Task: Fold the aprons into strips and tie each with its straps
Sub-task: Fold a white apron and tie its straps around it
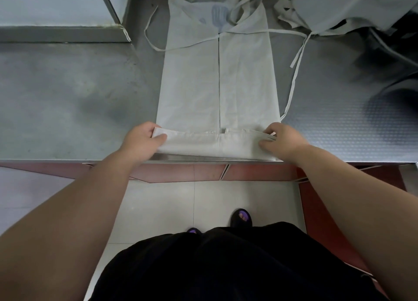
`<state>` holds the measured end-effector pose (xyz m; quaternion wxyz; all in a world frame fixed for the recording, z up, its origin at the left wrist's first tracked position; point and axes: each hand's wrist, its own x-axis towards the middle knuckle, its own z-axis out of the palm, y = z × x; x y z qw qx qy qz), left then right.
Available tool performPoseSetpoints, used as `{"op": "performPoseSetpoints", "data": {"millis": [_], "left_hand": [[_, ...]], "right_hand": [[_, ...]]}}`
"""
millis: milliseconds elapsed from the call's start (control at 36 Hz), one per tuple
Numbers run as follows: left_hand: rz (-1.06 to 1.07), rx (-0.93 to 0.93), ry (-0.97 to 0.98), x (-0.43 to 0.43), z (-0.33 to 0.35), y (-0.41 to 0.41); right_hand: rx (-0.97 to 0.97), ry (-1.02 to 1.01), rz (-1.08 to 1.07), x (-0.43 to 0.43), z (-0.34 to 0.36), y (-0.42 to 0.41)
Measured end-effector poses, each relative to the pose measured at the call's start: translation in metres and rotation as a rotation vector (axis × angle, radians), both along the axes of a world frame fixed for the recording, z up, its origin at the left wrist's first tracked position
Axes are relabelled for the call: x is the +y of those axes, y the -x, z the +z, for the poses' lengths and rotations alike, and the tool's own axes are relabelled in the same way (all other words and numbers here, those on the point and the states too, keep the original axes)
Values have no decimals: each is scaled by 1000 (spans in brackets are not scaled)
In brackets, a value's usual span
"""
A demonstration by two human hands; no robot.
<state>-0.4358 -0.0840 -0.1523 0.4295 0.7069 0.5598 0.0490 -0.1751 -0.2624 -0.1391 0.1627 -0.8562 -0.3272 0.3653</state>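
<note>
A pale grey-white apron (217, 81) lies lengthwise on the steel table (67, 92), its two sides folded in to meet at a centre seam. Its near end is turned over into a narrow band (214, 145) at the table's front edge. My left hand (141, 142) grips the band's left end, thumb on top. At the band's right end my right hand (282, 142) pinches the layers. One thin strap (294, 74) trails off to the right, another loops out to the left (149, 35). A blue print shows near the bib.
A heap of more pale aprons (339, 4) lies at the back right, next to dark shadowed shapes. A raised steel ledge (63, 33) runs along the back left. Below the table edge are tiled floor and my feet.
</note>
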Motion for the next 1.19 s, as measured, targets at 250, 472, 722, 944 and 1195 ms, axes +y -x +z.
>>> {"op": "performPoseSetpoints", "data": {"millis": [250,472,722,944,1195], "left_hand": [[-58,48,-53,-15,-6,-6],[-60,182,-168,-20,-9,-6],[-94,351,-279,-17,-20,-9],[-105,387,-278,-15,-22,-7],[-77,444,-361,-19,-22,-10]], "right_hand": [[-29,229,279,1,11,-3],[-126,255,253,10,5,4],[-107,87,2,5,-5,2],[-102,27,12,2,-11,-5],[-258,113,65,4,-12,-4]]}}
